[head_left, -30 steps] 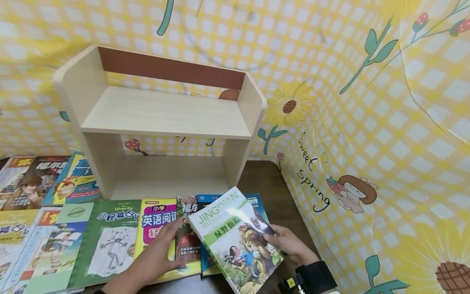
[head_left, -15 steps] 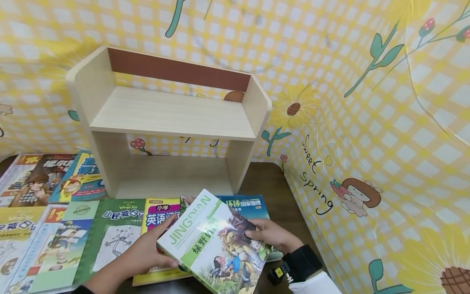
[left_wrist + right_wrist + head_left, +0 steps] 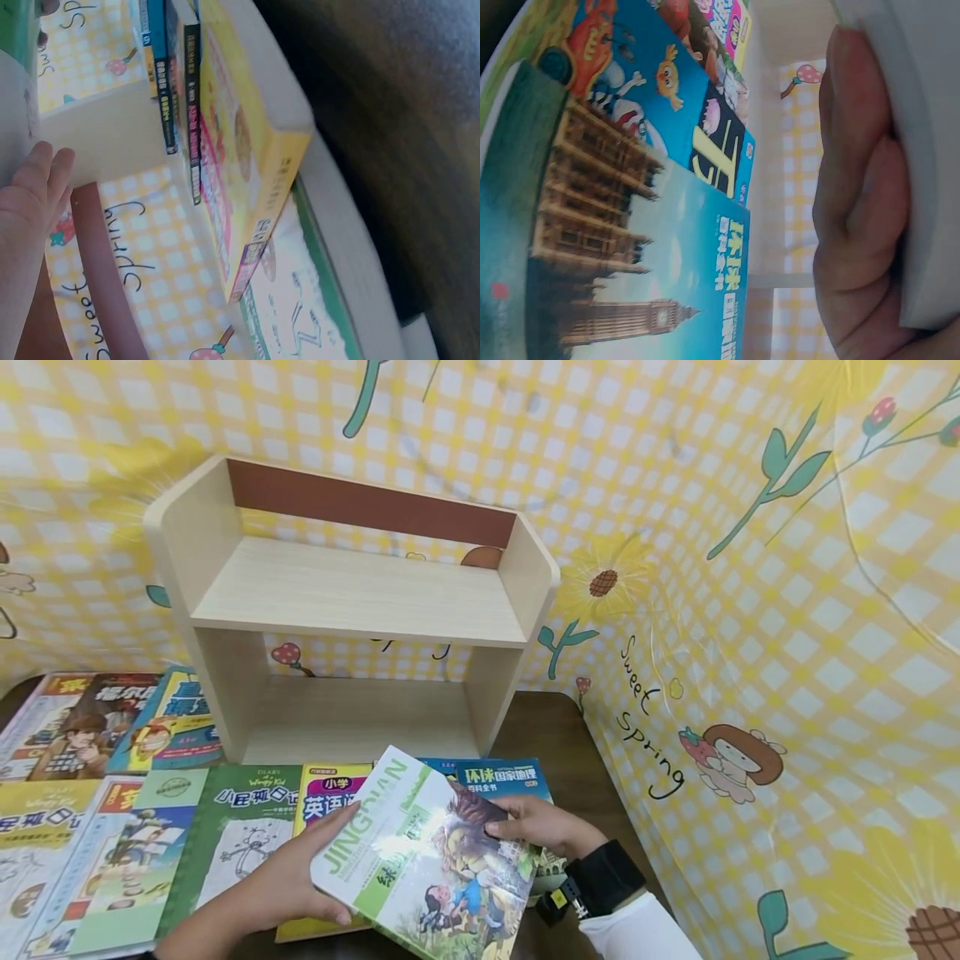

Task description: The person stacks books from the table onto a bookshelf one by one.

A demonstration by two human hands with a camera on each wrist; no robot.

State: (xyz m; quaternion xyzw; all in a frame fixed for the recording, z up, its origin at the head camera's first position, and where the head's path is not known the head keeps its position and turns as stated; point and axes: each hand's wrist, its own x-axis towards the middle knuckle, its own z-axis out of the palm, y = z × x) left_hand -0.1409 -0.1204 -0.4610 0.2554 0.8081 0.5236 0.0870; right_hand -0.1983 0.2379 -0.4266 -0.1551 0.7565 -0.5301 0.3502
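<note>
I am watching both hands holding one green-and-white book tilted above the row of books on the dark table. The left hand is gripping its left edge, thumb curled over the cover by the spine lettering. The right hand is gripping the opposite edge, thumb on the cover; from the right wrist I am seeing its fingers curling under the page block. The book is sitting between the two hands, lifted clear of the blue geography book lying flat just beneath it.

Behind, the wooden shelf unit is standing with two open compartments, and I am seeing no books in either. Along the table's front, the yellow book and the green book are lying flat side by side, with more books spreading to the left.
</note>
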